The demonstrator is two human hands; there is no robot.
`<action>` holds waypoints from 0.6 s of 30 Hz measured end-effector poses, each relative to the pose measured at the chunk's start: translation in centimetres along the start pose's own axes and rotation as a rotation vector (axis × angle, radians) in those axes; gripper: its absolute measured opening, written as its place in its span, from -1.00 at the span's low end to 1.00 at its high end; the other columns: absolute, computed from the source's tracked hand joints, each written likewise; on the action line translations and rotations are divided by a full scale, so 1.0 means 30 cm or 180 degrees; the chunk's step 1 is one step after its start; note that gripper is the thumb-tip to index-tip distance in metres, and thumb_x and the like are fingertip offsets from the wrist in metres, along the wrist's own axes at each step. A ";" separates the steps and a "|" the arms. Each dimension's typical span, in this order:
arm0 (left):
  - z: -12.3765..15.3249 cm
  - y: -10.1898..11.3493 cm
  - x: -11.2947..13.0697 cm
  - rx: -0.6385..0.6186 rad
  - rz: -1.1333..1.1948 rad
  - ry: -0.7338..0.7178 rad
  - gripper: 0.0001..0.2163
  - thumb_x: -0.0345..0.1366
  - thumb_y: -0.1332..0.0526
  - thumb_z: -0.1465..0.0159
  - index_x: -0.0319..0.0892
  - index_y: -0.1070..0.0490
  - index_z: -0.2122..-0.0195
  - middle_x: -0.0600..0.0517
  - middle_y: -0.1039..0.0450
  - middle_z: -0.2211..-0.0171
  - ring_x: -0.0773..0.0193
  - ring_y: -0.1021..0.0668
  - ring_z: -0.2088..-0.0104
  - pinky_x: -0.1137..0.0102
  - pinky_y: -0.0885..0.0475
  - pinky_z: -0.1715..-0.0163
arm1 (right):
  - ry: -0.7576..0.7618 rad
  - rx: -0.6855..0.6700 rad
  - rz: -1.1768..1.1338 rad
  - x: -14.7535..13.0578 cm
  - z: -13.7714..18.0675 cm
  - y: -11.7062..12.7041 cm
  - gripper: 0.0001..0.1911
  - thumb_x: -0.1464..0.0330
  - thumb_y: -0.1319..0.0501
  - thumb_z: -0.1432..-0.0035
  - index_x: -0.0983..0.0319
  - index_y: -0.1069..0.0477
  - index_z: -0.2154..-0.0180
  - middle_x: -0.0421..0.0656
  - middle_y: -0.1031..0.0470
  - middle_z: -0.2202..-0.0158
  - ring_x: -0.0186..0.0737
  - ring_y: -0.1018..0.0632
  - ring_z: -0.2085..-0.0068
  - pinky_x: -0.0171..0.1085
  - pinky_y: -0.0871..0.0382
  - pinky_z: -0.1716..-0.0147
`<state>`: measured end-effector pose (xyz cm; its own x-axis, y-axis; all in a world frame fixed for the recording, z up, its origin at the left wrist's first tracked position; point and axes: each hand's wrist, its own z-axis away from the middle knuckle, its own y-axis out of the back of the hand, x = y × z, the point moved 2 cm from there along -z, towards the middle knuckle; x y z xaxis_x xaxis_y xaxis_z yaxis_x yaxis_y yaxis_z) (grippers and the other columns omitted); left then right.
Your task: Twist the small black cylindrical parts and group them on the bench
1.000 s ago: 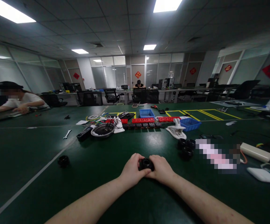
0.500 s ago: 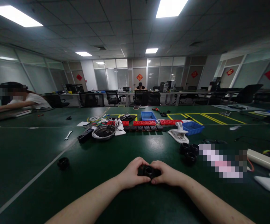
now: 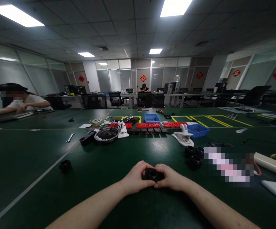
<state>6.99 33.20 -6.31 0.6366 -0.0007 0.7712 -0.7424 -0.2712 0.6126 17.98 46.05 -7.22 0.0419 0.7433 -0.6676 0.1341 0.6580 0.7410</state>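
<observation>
The person's left hand (image 3: 136,176) and right hand (image 3: 172,178) both hold one small, shiny black, round thing with a hole in it (image 3: 152,174). It is low in the middle, between the two hands, over the big dark green table (image 3: 118,210). The hole side points up and toward the person. The left fingers curl around the far side, and the left thumb presses the near side, so they pinch it. The right fingers and thumb pinch the other side the same way. The two thumb tips are close together in front. I cannot tell if the thing touches the table

Off to the left sits one black round lump with shiny edges (image 3: 65,166), all alone. To the right, three black round pieces (image 3: 195,161) sit close together. Just behind them is a white plastic clip with a wide foot (image 3: 183,139), and next to that a blue plastic box (image 3: 198,131). Farther back are another blue plastic box (image 3: 152,118) and red strips with sockets (image 3: 148,125). A silver metal wrench (image 3: 70,137) lies on the left. A person in a white top and dark hat (image 3: 36,101) sits past it, at the far left
</observation>
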 end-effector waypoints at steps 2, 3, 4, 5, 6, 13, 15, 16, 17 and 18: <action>0.001 -0.007 -0.001 0.0078 0.0004 0.0106 -0.63 -0.21 -0.33 0.08 -0.15 -0.35 0.24 0.10 -0.20 0.37 0.35 -0.27 0.43 0.50 -0.20 0.48 | -0.0123 0.0093 -0.0021 0.004 -0.003 -0.007 -0.68 0.31 -0.35 0.28 0.27 -0.39 0.40 -0.25 -0.33 0.42 -0.25 -0.36 0.34 -0.37 -0.16 0.40; 0.001 -0.010 -0.001 0.0131 0.0001 0.0171 -0.63 -0.22 -0.33 0.09 -0.16 -0.35 0.25 0.09 -0.20 0.37 0.35 -0.27 0.43 0.50 -0.19 0.48 | -0.0225 0.0156 -0.0003 0.006 -0.005 -0.012 -0.67 0.31 -0.36 0.30 0.27 -0.38 0.40 -0.25 -0.32 0.43 -0.27 -0.36 0.36 -0.38 -0.15 0.44; 0.001 -0.013 -0.001 0.0196 -0.0007 0.0239 -0.63 -0.23 -0.34 0.10 -0.16 -0.35 0.25 0.09 -0.20 0.37 0.35 -0.27 0.44 0.49 -0.19 0.48 | -0.0334 0.0235 0.0044 0.007 -0.007 -0.017 -0.66 0.29 -0.36 0.31 0.28 -0.37 0.41 -0.25 -0.32 0.44 -0.27 -0.35 0.38 -0.38 -0.13 0.46; 0.001 -0.015 0.001 0.0266 -0.0023 0.0299 -0.64 -0.26 -0.34 0.10 -0.17 -0.35 0.26 0.09 -0.20 0.37 0.35 -0.27 0.44 0.49 -0.19 0.48 | -0.0440 0.0332 0.0122 0.007 -0.008 -0.024 -0.64 0.28 -0.37 0.33 0.28 -0.35 0.42 -0.25 -0.32 0.45 -0.28 -0.35 0.39 -0.39 -0.12 0.48; 0.002 -0.018 0.004 0.0338 -0.0042 0.0351 -0.66 -0.29 -0.33 0.10 -0.18 -0.34 0.27 0.09 -0.21 0.37 0.34 -0.28 0.43 0.49 -0.20 0.47 | -0.0531 0.0444 0.0227 0.006 -0.009 -0.031 -0.62 0.26 -0.37 0.34 0.28 -0.33 0.44 -0.24 -0.33 0.45 -0.27 -0.34 0.40 -0.39 -0.11 0.49; 0.003 -0.020 0.018 0.0590 0.0024 0.0445 -0.68 -0.35 -0.30 0.08 -0.18 -0.32 0.27 0.07 -0.24 0.32 0.32 -0.32 0.38 0.46 -0.24 0.41 | -0.0454 0.0952 0.0755 -0.022 -0.003 -0.067 -0.66 0.26 -0.29 0.23 0.24 -0.32 0.35 -0.17 -0.38 0.38 -0.21 -0.37 0.34 -0.31 -0.15 0.37; 0.001 -0.015 0.014 0.0477 0.0049 0.0352 -0.68 -0.35 -0.30 0.08 -0.18 -0.32 0.27 0.08 -0.23 0.33 0.33 -0.31 0.39 0.47 -0.24 0.42 | -0.0278 0.0803 0.0645 -0.024 -0.002 -0.056 -0.57 0.25 -0.30 0.24 0.22 -0.33 0.25 -0.16 -0.39 0.32 -0.17 -0.37 0.29 -0.28 -0.16 0.32; -0.001 -0.012 0.012 0.0385 0.0055 0.0292 -0.68 -0.35 -0.30 0.08 -0.18 -0.32 0.26 0.08 -0.23 0.33 0.34 -0.31 0.40 0.48 -0.24 0.43 | -0.0185 0.0676 0.0575 -0.023 -0.002 -0.048 -0.55 0.24 -0.30 0.23 0.21 -0.34 0.23 -0.16 -0.39 0.31 -0.16 -0.37 0.27 -0.28 -0.17 0.30; -0.002 -0.008 0.010 0.0274 0.0056 0.0226 -0.67 -0.33 -0.31 0.08 -0.17 -0.32 0.25 0.09 -0.22 0.34 0.35 -0.30 0.41 0.49 -0.23 0.44 | -0.0109 0.0529 0.0492 -0.022 -0.001 -0.037 -0.56 0.23 -0.31 0.24 0.21 -0.35 0.23 -0.16 -0.38 0.32 -0.15 -0.37 0.27 -0.27 -0.17 0.30; -0.003 -0.004 0.009 0.0155 0.0052 0.0159 -0.66 -0.32 -0.31 0.07 -0.17 -0.32 0.24 0.09 -0.21 0.34 0.36 -0.29 0.42 0.50 -0.22 0.46 | -0.0062 0.0381 0.0392 -0.021 -0.001 -0.026 -0.58 0.24 -0.31 0.24 0.22 -0.37 0.26 -0.17 -0.38 0.33 -0.16 -0.37 0.27 -0.28 -0.18 0.30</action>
<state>7.22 33.32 -6.17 0.6124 0.0423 0.7894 -0.7408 -0.3180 0.5917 17.83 45.07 -7.38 0.0842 0.8143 -0.5743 0.2436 0.5420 0.8043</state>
